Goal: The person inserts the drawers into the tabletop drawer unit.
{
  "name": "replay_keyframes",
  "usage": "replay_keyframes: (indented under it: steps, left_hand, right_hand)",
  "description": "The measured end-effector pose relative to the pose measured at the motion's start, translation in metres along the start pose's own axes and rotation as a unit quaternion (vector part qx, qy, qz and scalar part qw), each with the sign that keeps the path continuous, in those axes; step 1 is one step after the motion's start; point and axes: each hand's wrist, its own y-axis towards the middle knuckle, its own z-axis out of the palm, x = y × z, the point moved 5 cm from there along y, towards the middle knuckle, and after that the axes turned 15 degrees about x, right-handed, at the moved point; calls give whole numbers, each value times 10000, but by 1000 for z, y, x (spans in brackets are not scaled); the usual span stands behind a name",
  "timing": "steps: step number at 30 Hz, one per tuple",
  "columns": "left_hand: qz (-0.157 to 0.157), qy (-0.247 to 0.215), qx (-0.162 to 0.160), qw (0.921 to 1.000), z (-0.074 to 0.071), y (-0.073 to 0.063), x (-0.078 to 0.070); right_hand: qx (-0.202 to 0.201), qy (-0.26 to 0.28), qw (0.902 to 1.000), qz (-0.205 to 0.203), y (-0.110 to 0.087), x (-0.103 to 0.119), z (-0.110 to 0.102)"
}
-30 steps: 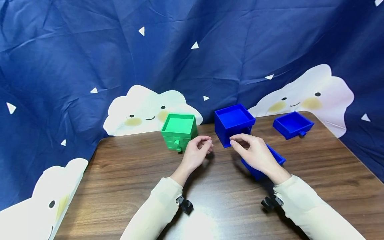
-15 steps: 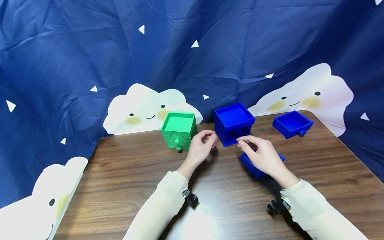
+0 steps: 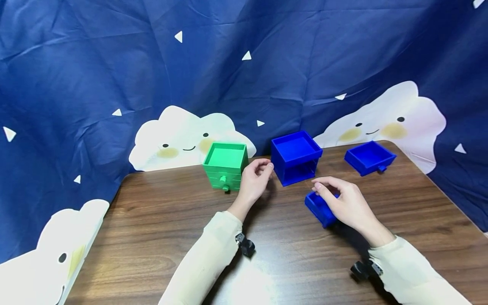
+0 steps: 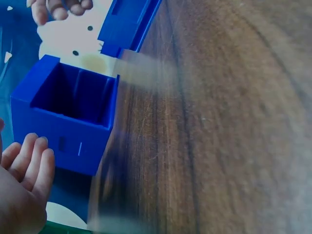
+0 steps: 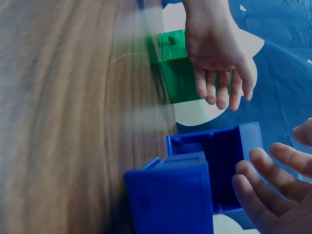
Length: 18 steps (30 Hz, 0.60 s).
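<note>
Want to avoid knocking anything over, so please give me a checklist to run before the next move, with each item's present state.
1. Right hand free: ok; it holds nothing, its fingertips apart from the nearer blue drawer.
2. Left hand free: ok; nothing held, and the right wrist view shows a gap to the blue cabinet.
3. Blue cabinet open at the front: ok; no drawer fills it.
4. Blue drawers put away: not ok; the nearer blue drawer and the farther blue drawer are both outside.
5. Nearer blue drawer empty: cannot tell; the right hand hides part of it.
6. Green cabinet closed: ok; its front looks flush.
</note>
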Motion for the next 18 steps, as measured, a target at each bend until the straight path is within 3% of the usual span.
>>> replay_keyframes:
  steps: [18]
  left_hand:
    - [73, 262, -381, 9989, 0, 16, -4]
  right_hand:
    - [-290, -48, 9995, 95, -30, -9, -15]
